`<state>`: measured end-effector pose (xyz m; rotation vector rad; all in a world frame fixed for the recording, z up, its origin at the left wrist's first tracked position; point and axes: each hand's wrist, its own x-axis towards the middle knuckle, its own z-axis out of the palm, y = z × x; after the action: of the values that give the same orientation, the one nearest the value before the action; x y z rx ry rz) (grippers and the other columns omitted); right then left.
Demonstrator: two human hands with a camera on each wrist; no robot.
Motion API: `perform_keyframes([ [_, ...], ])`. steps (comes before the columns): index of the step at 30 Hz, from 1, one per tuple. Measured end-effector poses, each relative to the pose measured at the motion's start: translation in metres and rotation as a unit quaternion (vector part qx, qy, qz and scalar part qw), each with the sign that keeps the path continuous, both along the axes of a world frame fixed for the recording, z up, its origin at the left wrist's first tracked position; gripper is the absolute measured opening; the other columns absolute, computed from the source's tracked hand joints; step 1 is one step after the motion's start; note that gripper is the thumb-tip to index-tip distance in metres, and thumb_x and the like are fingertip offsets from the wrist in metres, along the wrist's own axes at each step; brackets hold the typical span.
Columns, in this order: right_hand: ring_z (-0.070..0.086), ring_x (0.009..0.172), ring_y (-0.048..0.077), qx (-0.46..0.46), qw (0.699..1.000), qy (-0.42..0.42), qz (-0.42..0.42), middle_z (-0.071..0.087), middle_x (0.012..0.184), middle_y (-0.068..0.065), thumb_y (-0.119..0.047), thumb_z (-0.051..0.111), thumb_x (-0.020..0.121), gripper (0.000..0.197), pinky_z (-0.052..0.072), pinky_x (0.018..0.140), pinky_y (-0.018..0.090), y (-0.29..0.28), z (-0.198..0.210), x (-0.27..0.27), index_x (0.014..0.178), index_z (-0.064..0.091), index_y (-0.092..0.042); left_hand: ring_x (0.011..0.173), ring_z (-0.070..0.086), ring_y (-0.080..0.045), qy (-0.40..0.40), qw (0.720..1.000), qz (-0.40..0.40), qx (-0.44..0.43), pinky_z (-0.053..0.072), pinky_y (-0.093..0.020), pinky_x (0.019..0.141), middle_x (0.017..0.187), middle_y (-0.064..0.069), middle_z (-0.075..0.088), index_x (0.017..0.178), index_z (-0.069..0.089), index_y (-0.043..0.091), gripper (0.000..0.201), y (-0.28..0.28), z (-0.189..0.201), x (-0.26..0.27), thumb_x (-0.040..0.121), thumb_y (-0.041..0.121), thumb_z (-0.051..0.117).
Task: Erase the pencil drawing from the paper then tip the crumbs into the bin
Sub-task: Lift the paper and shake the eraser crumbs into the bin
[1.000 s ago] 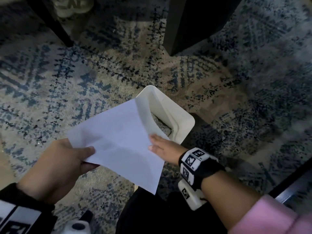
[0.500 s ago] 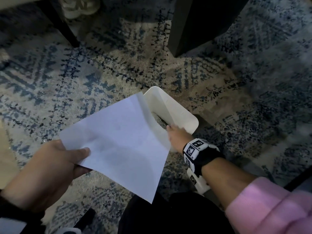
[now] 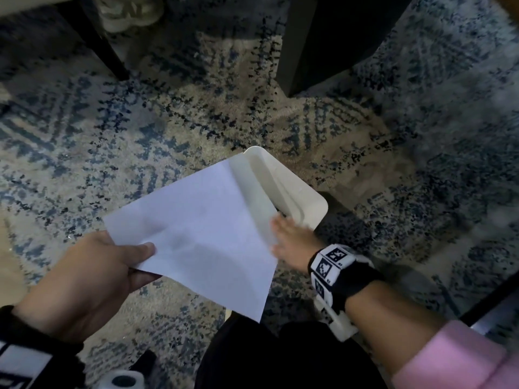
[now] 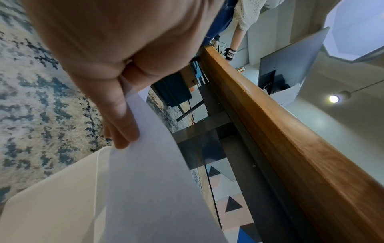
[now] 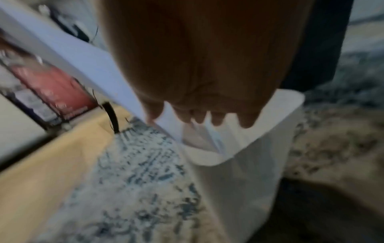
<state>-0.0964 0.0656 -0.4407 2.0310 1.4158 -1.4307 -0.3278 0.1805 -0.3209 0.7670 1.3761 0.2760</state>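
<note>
Now, step in hand: the tipping, by my reading; the paper [image 3: 196, 231] looks clean of any bold pencil line, only faint grey smudges showing on it, so the erasing seems done.
Paper: a white sheet held above the patterned rug [image 3: 140, 141], its far edge curling down into the mouth of the bin [image 3: 306, 197], its near corner hanging free toward the person's lap.
Bin: a white, rounded-rectangular tub standing on the rug, partly covered by the sheet; what lies inside is hidden.
Left hand [image 3: 92, 276]: clamped on the sheet's near-left edge, thumb on top and fingers curled beneath, as the left wrist view confirms.
Right hand [image 3: 292, 237]: at the bin's near rim and against the sheet's right edge, fingers pointing down over the opening in the blurred right wrist view; whether it pinches the paper or only rests there, I cannot tell.
Crumbs: too small to make out on the sheet or in the bin.
Next move, as I judge it: raise the left-hand edge so the sheet slopes more steeply, keep the low edge inside the rim, and perhaps tap or flick the sheet so clinging bits fall in, not onto the rug.
</note>
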Motion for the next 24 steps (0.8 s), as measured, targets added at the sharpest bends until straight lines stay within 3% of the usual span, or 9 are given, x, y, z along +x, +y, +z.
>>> perform_keyframes([
  [1,-0.008,0.146,0.019,-0.014,0.998,-0.058,-0.010,-0.016,0.158,0.003,-0.021,0.030,0.100,0.062,0.004,0.117,0.042,0.003,-0.003,0.008,0.149,-0.007,-0.012,0.082,0.066,-0.017,0.001,1.000,-0.001,0.004,0.058,-0.026,0.053,0.097,0.002,0.066,0.098,0.057,0.017,0.030,0.001,0.000,-0.002,0.088,-0.007,0.042],
  [3,-0.010,0.145,0.019,0.019,0.995,-0.085,-0.049,-0.018,0.157,0.005,-0.014,0.030,0.099,0.063,0.001,0.117,0.036,0.014,0.003,0.012,0.148,-0.009,-0.010,0.084,0.066,-0.019,0.010,1.000,-0.006,0.010,0.059,-0.026,0.053,0.097,0.001,0.066,0.101,0.057,0.016,0.030,0.001,-0.002,-0.002,0.087,-0.006,0.043],
  [7,-0.015,0.144,0.011,0.182,0.976,0.097,-0.070,-0.018,0.157,-0.001,-0.031,0.031,0.101,0.064,-0.005,0.116,0.029,0.038,0.041,-0.028,0.149,-0.009,-0.016,0.091,0.063,-0.026,0.023,1.000,-0.020,0.007,0.058,-0.034,0.063,0.101,-0.005,0.067,0.112,0.054,0.010,0.032,-0.003,-0.004,0.005,0.087,-0.006,0.044],
  [10,-0.015,0.143,0.007,0.196,0.958,0.211,-0.001,-0.017,0.156,-0.007,-0.043,0.031,0.099,0.067,-0.006,0.115,0.027,0.049,0.046,-0.058,0.148,-0.009,-0.024,0.074,0.071,-0.018,0.003,0.999,-0.040,0.000,0.058,-0.024,0.051,0.082,0.001,0.075,0.099,0.060,0.014,0.028,-0.003,-0.005,0.007,0.087,-0.006,0.044],
  [12,-0.010,0.145,0.012,0.169,0.966,0.194,-0.033,-0.014,0.157,-0.002,-0.042,0.034,0.099,0.068,-0.003,0.116,0.027,0.050,0.026,-0.045,0.149,-0.007,-0.019,0.071,0.071,-0.013,-0.005,0.999,-0.046,-0.002,0.057,-0.023,0.051,0.079,0.005,0.075,0.093,0.061,0.016,0.028,-0.003,-0.005,0.004,0.087,-0.005,0.044],
  [16,0.008,0.146,0.024,0.042,0.985,0.028,-0.168,-0.014,0.158,0.003,-0.044,0.036,0.098,0.070,0.011,0.116,0.034,0.036,-0.009,0.003,0.150,-0.003,-0.017,0.074,0.071,-0.015,-0.004,0.999,-0.042,0.008,0.058,-0.025,0.054,0.080,0.006,0.075,0.092,0.061,0.017,0.029,-0.002,-0.007,-0.009,0.087,-0.006,0.044],
  [20,-0.006,0.145,0.011,0.181,0.967,0.100,-0.149,-0.014,0.157,-0.006,-0.037,0.038,0.099,0.068,0.002,0.117,0.030,0.041,0.006,-0.011,0.150,-0.004,-0.021,0.088,0.067,-0.024,-0.006,0.999,-0.043,-0.008,0.059,-0.026,0.056,0.101,-0.003,0.068,0.113,0.055,0.013,0.032,-0.004,-0.012,-0.002,0.088,-0.004,0.044],
  [22,-0.007,0.145,0.009,0.192,0.963,0.132,-0.136,-0.008,0.158,-0.006,-0.034,0.036,0.100,0.065,-0.001,0.115,0.026,0.042,0.008,-0.020,0.151,-0.001,-0.020,0.082,0.070,-0.022,-0.011,0.998,-0.055,-0.009,0.059,-0.026,0.057,0.100,-0.004,0.070,0.111,0.056,0.012,0.030,-0.002,-0.013,0.000,0.088,-0.003,0.045],
  [24,0.001,0.146,0.016,0.159,0.977,0.096,-0.109,0.000,0.159,0.001,-0.032,0.033,0.101,0.060,0.002,0.116,0.028,0.038,0.004,-0.013,0.151,0.005,-0.015,0.078,0.071,-0.019,-0.006,0.997,-0.071,0.018,0.059,-0.028,0.058,0.092,-0.003,0.073,0.101,0.060,0.012,0.025,0.000,-0.009,0.001,0.087,-0.003,0.046],
])
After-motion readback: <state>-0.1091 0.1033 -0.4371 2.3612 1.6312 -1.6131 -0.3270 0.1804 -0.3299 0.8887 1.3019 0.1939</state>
